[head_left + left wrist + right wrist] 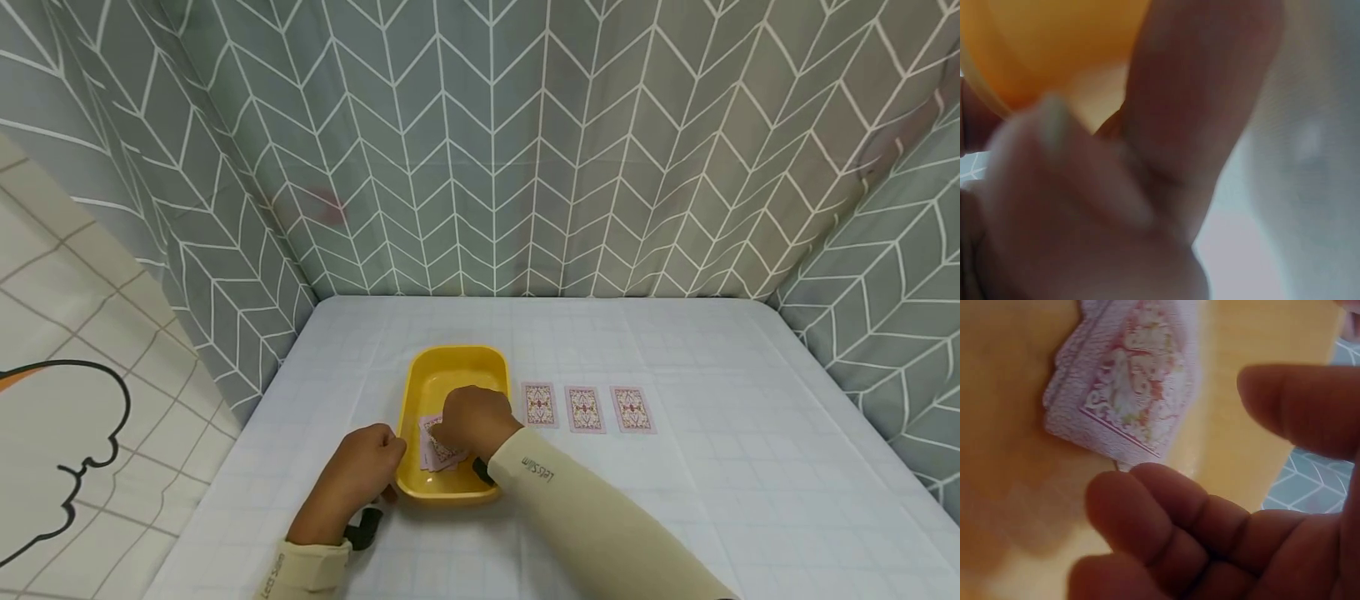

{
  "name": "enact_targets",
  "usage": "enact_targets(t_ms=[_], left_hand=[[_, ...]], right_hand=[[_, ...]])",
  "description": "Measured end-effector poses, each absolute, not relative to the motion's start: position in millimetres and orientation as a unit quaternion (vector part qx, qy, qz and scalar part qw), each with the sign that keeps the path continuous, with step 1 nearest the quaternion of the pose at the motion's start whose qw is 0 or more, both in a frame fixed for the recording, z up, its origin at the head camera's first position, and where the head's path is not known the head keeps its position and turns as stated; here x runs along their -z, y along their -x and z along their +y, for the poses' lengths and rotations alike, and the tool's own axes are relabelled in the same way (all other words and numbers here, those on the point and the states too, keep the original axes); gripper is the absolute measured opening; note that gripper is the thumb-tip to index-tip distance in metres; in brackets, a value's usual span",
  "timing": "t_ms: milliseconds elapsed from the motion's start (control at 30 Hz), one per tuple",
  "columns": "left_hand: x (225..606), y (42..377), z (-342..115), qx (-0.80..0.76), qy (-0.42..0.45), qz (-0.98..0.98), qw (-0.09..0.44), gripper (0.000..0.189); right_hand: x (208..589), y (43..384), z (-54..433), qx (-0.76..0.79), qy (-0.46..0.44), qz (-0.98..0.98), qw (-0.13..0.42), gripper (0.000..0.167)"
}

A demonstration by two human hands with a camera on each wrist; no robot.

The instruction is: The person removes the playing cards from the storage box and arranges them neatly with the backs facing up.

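A yellow tray (457, 498) stands on the table with a small fanned pile of playing cards (437, 454) inside, backs up. My left hand (358, 471) grips the tray's left rim with curled fingers. Over the tray reaches my right hand (476, 421), hiding part of the pile. In the right wrist view its fingertips (1125, 509) are right at the edge of the cards (1138, 394), and the thumb (1300, 403) stands well apart from the fingers. The left wrist view is blurred, showing fingers close against the tray (1054, 44).
Three playing cards lie in a row, backs up, right of the tray: a left card (540, 405), a middle card (585, 409) and a right card (633, 410). A white cloth covers the table (712, 483). Grey patterned curtains (487, 150) hang behind and at the sides.
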State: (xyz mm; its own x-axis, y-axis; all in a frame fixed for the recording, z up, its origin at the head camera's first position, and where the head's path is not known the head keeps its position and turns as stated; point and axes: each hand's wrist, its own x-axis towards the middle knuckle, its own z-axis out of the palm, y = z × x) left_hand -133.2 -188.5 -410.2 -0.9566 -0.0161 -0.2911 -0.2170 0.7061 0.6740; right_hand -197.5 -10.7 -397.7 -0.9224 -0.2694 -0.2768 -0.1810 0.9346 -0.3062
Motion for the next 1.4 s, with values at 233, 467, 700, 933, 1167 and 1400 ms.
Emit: enact_targets(t_ms=[233,467,700,933,1167,1400], left_hand=[[411,134,-189,-0.379,0.065,0.913,0.137,0.028],[410,134,-189,-0.376,0.066,0.914,0.135,0.029],[411,134,-188,-0.373,0.067,0.915,0.134,0.029],[410,135,-187,-0.370,0.065,0.918,0.129,0.029],[409,134,-186,-0.378,0.065,0.915,0.128,0.029],[409,133,-188,-0.377,0.068,0.915,0.128,0.029]], right_hand=[[407,194,-16,0.065,0.133,0.978,0.146,0.047],[408,196,-14,0.036,0.147,0.981,0.122,0.047],[409,200,-12,0.064,0.143,0.980,0.125,0.036],[396,204,-5,0.164,0.114,0.966,0.163,0.027],[373,202,3,0.231,0.086,0.949,0.196,0.030],[359,204,20,0.281,0.094,0.933,0.202,0.031]])
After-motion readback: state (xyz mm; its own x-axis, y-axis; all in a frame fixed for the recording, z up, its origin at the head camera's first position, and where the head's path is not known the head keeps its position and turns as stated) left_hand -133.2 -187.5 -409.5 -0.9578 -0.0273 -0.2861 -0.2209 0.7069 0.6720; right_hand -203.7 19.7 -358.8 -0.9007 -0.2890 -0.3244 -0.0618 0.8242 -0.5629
